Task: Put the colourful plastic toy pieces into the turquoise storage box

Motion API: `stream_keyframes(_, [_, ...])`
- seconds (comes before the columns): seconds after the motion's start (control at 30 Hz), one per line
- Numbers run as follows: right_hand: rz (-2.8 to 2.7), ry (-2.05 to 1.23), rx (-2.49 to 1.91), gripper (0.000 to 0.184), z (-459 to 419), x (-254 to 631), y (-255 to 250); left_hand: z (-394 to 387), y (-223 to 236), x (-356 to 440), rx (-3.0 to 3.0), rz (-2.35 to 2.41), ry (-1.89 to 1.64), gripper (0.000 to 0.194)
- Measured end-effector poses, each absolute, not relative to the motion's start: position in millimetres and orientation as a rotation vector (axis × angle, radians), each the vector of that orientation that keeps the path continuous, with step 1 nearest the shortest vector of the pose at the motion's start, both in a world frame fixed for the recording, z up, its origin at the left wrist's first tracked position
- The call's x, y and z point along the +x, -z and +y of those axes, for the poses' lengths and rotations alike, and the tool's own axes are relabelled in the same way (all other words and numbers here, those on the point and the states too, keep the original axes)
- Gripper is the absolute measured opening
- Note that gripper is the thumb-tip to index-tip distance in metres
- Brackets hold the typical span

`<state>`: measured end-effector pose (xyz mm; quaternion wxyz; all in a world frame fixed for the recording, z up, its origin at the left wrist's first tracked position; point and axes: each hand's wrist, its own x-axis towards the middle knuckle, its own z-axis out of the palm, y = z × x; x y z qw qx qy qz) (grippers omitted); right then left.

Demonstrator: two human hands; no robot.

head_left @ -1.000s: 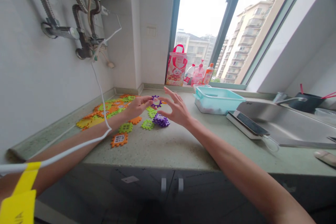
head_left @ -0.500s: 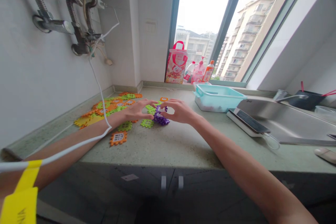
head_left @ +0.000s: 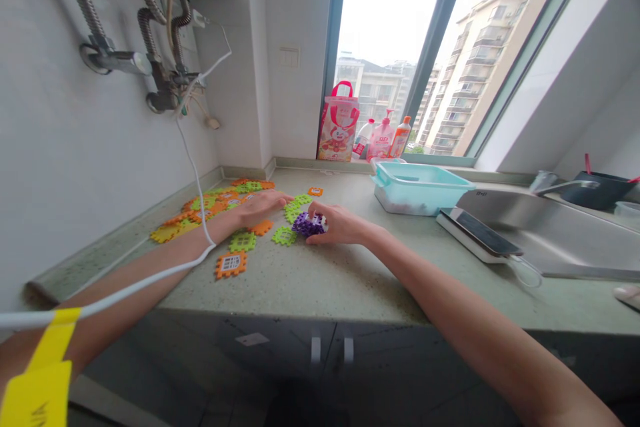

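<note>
My right hand (head_left: 337, 223) has its fingers curled round a cluster of purple notched building pieces (head_left: 304, 224) that rests on the counter. A whitish patch shows on the cluster near my fingertips. My left hand (head_left: 263, 207) lies low over the pile of orange, yellow and green interlocking pieces (head_left: 210, 208), its fingers stretched to the right and seemingly holding nothing; the fingers' undersides are hidden. Green toothed pieces (head_left: 299, 205) lie between my two hands. Nearer me are a single green square (head_left: 284, 235) and an orange square with a white window insert (head_left: 231, 265).
A turquoise plastic bin (head_left: 425, 197) stands by the steel sink (head_left: 560, 240), with a phone on a white block (head_left: 475, 233) in front. A white cable (head_left: 150, 280) crosses above my left forearm. Bottles (head_left: 381, 140) and a red-pink bag (head_left: 339, 127) line the windowsill.
My left hand has moved left, away from the purple pieces, toward the coloured pile. My right hand has lowered slightly and still grips the purple cluster. The view has shifted a little.
</note>
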<state>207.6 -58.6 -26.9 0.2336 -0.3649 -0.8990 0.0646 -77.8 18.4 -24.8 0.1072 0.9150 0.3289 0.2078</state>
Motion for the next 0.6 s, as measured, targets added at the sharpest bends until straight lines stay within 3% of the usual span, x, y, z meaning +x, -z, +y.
stream_keyframes(0.4, [-2.377, -0.189, -1.052, 0.042, -54.2, 221.1, 18.3, 27.1, 26.4, -86.5, 2.638, 1.024, -0.610, 0.088])
stream_keyframes(0.6, [-2.107, 0.135, -1.166, 0.038, -42.5, 273.9, -14.6, 29.5, 27.9, -86.1, 2.629, 1.018, -0.607, 0.086])
